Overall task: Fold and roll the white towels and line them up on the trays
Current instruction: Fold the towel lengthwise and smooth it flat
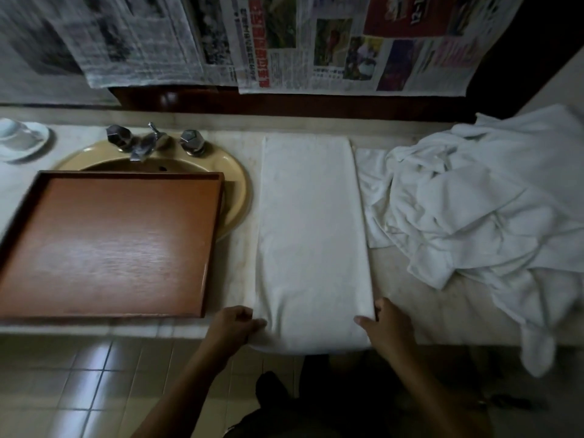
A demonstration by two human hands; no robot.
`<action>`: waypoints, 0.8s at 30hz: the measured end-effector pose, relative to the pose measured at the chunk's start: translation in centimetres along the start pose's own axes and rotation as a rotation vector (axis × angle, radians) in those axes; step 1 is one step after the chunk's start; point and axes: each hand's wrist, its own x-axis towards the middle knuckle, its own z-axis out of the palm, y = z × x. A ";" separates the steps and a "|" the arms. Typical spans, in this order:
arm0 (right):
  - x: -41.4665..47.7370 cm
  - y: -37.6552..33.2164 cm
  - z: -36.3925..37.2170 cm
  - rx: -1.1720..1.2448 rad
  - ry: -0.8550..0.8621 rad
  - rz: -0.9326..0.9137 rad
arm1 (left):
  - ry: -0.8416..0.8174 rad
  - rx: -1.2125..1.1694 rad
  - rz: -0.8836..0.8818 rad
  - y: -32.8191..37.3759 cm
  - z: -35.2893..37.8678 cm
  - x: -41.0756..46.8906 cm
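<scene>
Here the folded towel (313, 232) lay flat on the desk (407, 279) as a long strip, running straight away from both hands. Its near end hung a little over the desk edge between them. The left hand (235, 325) had its fingers curled on the near-left corner, pinching the edge. The right hand (387, 327) held the near-right corner, thumb on top and fingers wrapped round the side. Neither hand lay flat or spread.

The towel looked soft, light and limp, in several layers, so it should sag if lifted by one point and the layers may slip apart. Probably best held at both near corners, as it was, and rolled away from the hands with even pressure so the roll stays tight and straight.

The tray (107, 245) sat just left of the left hand, nothing on it. A loose pile (489, 200) of towels lay beyond and right of the right hand.
</scene>
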 end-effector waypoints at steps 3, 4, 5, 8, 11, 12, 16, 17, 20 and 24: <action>-0.1 -0.1 -1.0 0.085 0.064 -0.034 | 0.010 -0.080 0.059 0.6 -0.5 -0.9; -0.1 -0.1 -1.4 0.118 0.089 -0.049 | 0.022 -0.096 0.086 0.7 -0.7 -1.1; -0.1 0.1 -1.6 0.160 0.107 -0.054 | 0.044 -0.104 0.113 0.6 -0.9 -1.2; 0.0 0.9 -1.6 0.288 0.115 -0.024 | 0.148 -0.087 0.166 0.1 -1.0 -1.4; -0.2 1.5 -0.5 0.203 0.123 0.000 | 0.197 0.048 0.167 -0.4 -0.2 -1.8; -0.4 1.4 -0.1 0.181 0.150 -0.005 | 0.198 0.105 0.178 -0.6 0.2 -1.9; -0.9 0.7 1.3 0.124 0.214 0.006 | 0.241 0.176 0.236 -1.3 1.1 -2.0; -0.9 0.8 1.5 0.101 0.216 0.017 | 0.261 0.168 0.237 -1.3 1.3 -2.1; -0.7 0.9 1.4 0.065 0.217 0.021 | 0.243 0.119 0.253 -1.0 1.7 -2.7; -0.3 1.4 0.5 0.072 0.215 0.007 | 0.161 -0.080 0.178 -0.1 1.7 -2.5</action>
